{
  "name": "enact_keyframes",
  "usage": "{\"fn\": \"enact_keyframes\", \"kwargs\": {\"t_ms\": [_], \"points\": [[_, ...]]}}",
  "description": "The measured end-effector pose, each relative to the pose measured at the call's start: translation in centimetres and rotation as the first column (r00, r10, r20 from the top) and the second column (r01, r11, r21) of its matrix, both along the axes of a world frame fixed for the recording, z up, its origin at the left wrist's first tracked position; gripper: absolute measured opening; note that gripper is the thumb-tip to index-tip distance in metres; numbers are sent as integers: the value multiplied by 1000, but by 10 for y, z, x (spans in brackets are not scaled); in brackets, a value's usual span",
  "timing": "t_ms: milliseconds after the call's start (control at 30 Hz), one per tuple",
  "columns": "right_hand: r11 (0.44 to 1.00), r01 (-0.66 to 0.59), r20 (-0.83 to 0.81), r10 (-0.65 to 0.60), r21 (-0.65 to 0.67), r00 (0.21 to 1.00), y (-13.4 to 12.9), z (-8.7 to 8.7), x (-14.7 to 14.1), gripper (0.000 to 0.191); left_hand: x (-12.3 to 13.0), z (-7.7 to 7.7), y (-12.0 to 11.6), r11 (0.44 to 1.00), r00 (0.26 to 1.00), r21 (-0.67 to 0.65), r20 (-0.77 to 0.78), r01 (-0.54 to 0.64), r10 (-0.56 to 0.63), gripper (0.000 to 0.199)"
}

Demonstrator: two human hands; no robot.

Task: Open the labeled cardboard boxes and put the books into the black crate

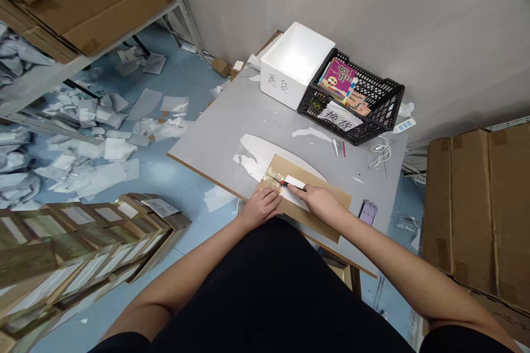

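Observation:
A flat brown cardboard parcel (327,224) lies at the front edge of the grey table, with a white label and shiny clear tape at its left end. My right hand (318,199) is wrapped round a dark cutter (293,185) with a red part near its tip, which points left at the taped end. My left hand (261,205) rests on the parcel's front left corner, palm down, fingers spread a little. White paper (260,146) shows beneath and behind the parcel.
Behind the parcel stand a white foam box (281,88) and a black crate (355,133) holding books. A phone (367,213), a white cable (381,149) and paper scraps lie on the table (219,138). Cartons (470,204) stand right; shelving, boxes and floor litter are left.

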State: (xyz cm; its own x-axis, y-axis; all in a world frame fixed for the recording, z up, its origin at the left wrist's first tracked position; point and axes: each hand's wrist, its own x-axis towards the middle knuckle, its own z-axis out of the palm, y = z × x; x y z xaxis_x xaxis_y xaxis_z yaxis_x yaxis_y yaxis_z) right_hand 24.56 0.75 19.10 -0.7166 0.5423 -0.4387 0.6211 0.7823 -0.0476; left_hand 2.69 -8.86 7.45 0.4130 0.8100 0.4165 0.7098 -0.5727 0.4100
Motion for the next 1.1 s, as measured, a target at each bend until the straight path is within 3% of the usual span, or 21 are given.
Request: {"fn": "enact_keyframes", "kwargs": {"t_ms": [233,500,667,933,1100], "points": [[1000,-19,68,18,7,998,-4,5,14,76,1,2,-2,1000,999,10,-47,-22,23,45],[1000,4,97,-5,9,995,-9,6,54,80,1,4,-1,1000,998,23,-66,-12,13,42],[999,33,51,-34,20,998,-19,12,89,81,1,4,0,1000,996,19,-81,-19,20,44],[992,104,127,-112,66,986,-44,27,156,83,1,5,1,998,994,60,-104,-21,27,42],[982,170,145,-180,77,973,-63,25,202,91,3,7,1,996,991,84,-126,-32,43,44]]}}
